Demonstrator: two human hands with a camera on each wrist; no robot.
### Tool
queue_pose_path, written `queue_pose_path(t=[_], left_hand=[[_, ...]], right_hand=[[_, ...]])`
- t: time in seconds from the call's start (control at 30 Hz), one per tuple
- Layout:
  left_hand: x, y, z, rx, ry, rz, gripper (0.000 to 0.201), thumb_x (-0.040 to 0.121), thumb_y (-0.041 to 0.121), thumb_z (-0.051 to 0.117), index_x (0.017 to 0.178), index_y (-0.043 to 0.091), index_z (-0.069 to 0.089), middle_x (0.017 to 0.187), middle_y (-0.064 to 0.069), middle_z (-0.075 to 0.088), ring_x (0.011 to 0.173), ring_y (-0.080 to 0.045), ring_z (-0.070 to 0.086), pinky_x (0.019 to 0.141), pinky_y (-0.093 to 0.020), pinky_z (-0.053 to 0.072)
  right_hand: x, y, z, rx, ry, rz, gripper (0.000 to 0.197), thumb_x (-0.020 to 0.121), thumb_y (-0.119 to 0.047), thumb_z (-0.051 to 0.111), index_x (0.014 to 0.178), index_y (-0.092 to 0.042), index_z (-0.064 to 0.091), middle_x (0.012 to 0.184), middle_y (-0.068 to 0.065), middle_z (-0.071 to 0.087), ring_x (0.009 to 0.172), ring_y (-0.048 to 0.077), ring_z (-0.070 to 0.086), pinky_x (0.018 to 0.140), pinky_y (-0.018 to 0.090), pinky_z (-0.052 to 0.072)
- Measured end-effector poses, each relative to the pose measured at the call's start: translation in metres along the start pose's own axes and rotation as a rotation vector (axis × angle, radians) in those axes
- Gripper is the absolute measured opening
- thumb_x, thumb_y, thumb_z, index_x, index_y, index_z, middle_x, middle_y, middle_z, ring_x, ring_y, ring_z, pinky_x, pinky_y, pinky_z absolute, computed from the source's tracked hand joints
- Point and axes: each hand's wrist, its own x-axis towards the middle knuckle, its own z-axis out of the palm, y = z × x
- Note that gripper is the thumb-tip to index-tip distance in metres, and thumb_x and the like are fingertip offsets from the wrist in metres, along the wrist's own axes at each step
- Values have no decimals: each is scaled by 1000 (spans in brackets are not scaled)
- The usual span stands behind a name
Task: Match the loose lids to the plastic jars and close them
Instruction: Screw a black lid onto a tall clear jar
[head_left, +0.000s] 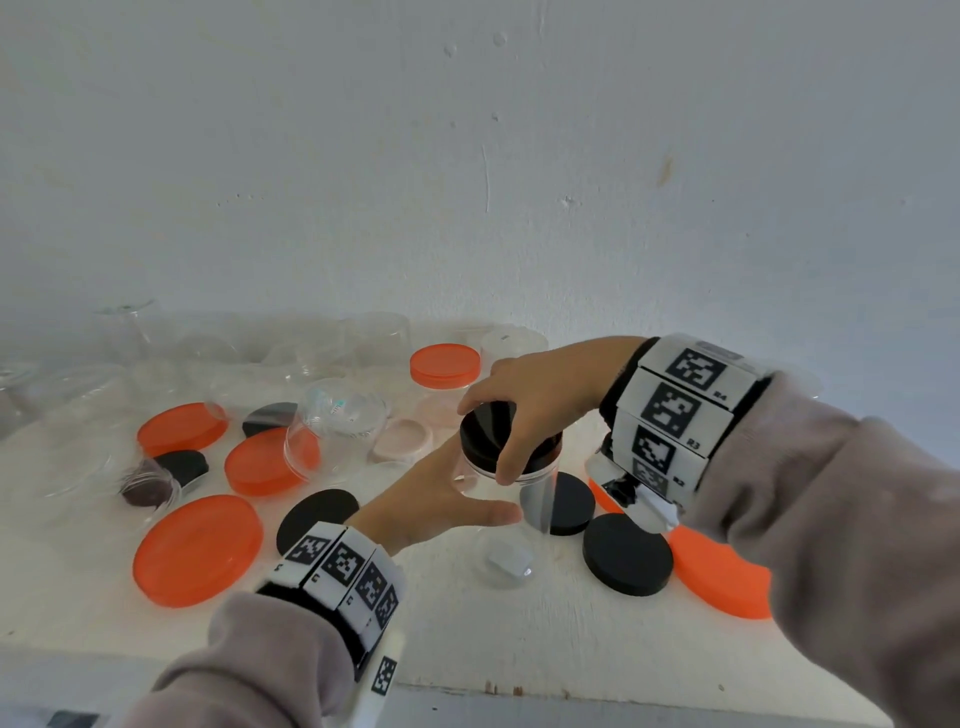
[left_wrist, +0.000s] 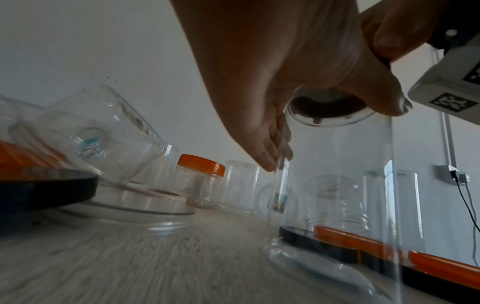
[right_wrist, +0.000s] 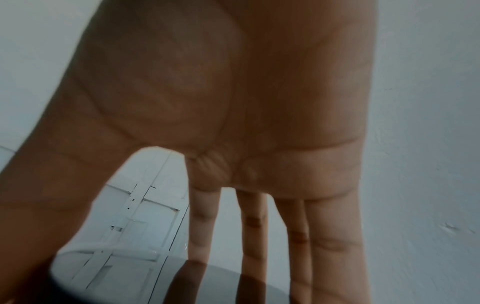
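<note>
- The clear jar (head_left: 524, 483) stands upright on the white bench (head_left: 467, 639), long axis vertical, mouth up, among loose orange and black lids.
- The black lid (head_left: 485, 434) sits level on its mouth.
- The right hand (head_left: 540, 395) grips the lid's rim from above, fingers curled round it.
- The left hand (head_left: 441, 499) wraps the jar's side, thumb in front.

A white table (head_left: 467, 639) is set against a wall. Orange lids (head_left: 197, 551) and black lids (head_left: 627, 553) are scattered flat over its near half. Clear jars (head_left: 374, 338), some tipped on their sides, are crowded along the far left, and one orange-capped jar (head_left: 445, 379) is stood behind them.
</note>
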Motion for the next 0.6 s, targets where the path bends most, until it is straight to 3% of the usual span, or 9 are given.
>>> queue_pose_path(t=[0.2, 0.37, 0.5, 0.6], left_hand=[[1, -8, 2, 30, 38, 30, 98, 65, 46, 84, 146, 39, 29, 142, 18, 48, 134, -6, 42, 115, -41, 33], [1, -10, 3, 53, 69, 33, 88, 63, 51, 82, 137, 49, 34, 133, 30, 51, 125, 8, 45, 101, -17, 38], [1, -13, 3, 45, 89, 37, 84, 68, 43, 84, 137, 48, 36, 131, 30, 53, 124, 9, 46, 94, -12, 37], [1, -11, 3, 55, 104, 18, 77, 67, 44, 84, 126, 58, 36, 119, 41, 54, 114, 19, 47, 82, -1, 40]], right_hand=[[0, 0, -3, -27, 17, -7, 76, 73, -49, 76, 139, -40, 38, 132, -8, 40, 118, 22, 50, 94, 40, 51], [-1, 2, -5, -13, 4, -18, 75, 72, -47, 77, 137, -43, 40, 135, -9, 42, 120, 21, 49, 96, 41, 49], [-3, 2, -6, 6, -15, -15, 76, 71, -48, 78, 137, -45, 41, 138, -8, 43, 118, 27, 54, 98, 41, 48], [-4, 2, -6, 11, -9, -14, 77, 69, -52, 78, 137, -45, 42, 137, -7, 45, 116, 29, 57, 99, 41, 47]])
